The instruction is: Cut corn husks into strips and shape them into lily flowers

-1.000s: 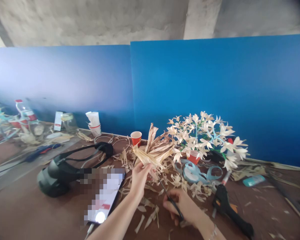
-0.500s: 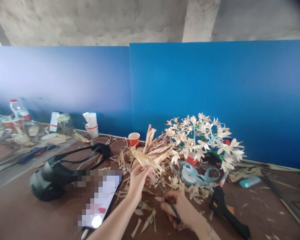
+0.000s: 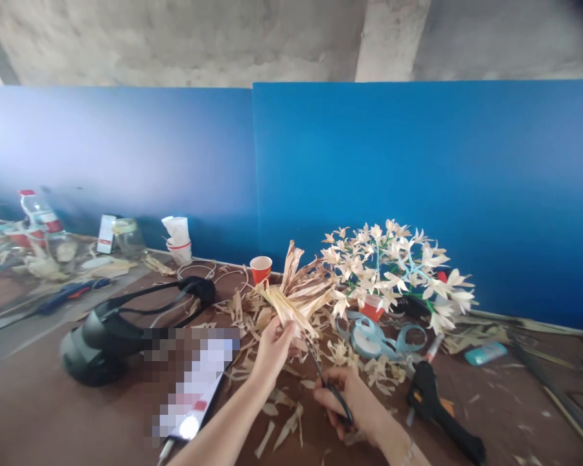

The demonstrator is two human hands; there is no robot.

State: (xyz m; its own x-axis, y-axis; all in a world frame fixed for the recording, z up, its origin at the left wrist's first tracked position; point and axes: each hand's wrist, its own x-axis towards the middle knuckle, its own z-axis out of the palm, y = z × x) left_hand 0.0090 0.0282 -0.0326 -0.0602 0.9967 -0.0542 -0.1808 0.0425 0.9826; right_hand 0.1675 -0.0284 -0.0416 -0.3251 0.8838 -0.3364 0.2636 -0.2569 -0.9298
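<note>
My left hand (image 3: 276,346) pinches a pale dried corn husk (image 3: 287,309) just in front of a heap of browner husks (image 3: 309,278). Black-handled scissors (image 3: 337,398) are gripped in my right hand (image 3: 342,401), their blades pointing up and left to the lower edge of the held husk. Whether the blades are parted there is too small to tell. Cut husk pieces (image 3: 289,427) lie on the brown table below the hands. To the right, a bunch of cream husk flowers (image 3: 388,259) rises from a red paper cup (image 3: 372,309).
A roll of light blue ribbon (image 3: 366,340) and a black glue gun (image 3: 440,408) lie right of my hands. At left are a lit tablet (image 3: 201,378) and a black headset (image 3: 94,353). Behind stands an orange paper cup (image 3: 261,268) near the blue partition (image 3: 369,149).
My left hand has shifted slightly to the right with the husk, nearer the scissors. The right hand has barely moved.
</note>
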